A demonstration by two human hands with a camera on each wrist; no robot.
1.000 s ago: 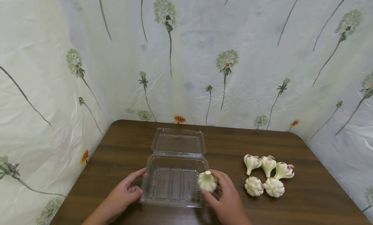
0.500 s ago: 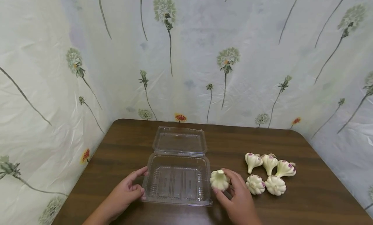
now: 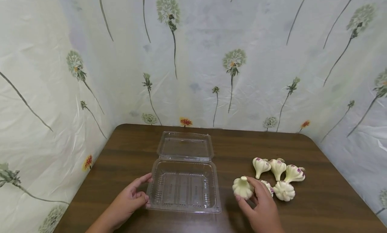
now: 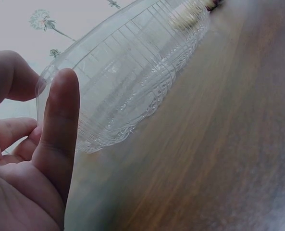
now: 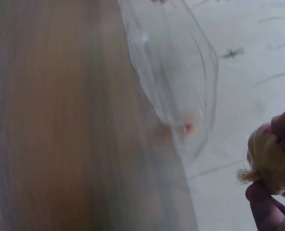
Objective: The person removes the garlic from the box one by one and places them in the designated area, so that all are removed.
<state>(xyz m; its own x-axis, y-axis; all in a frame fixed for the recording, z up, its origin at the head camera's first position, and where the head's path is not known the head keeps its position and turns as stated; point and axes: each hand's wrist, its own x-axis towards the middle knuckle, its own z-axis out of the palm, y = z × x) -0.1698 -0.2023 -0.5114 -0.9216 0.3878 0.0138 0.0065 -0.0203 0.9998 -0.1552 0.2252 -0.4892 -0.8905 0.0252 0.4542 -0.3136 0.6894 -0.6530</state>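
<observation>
A clear plastic clamshell container lies on the table with its lid folded back and nothing inside its tray. My left hand holds the container's left side, thumb near the front corner and index finger along the rim. In the left wrist view the thumb lies against the transparent wall. To the right of the container, my right hand grips a garlic bulb between thumb and fingers, stem up. The right wrist view shows the bulb's root tuft and purple-streaked skin.
Several more garlic bulbs lie in a cluster on the right of the dark wooden table; one is partly hidden behind my right hand. Floral sheeting hangs right behind the table's back edge and along both sides.
My right hand has carried the garlic bulb rightward, from over the container's right rim to beside the other bulbs. My left hand stays at the container's left side.
</observation>
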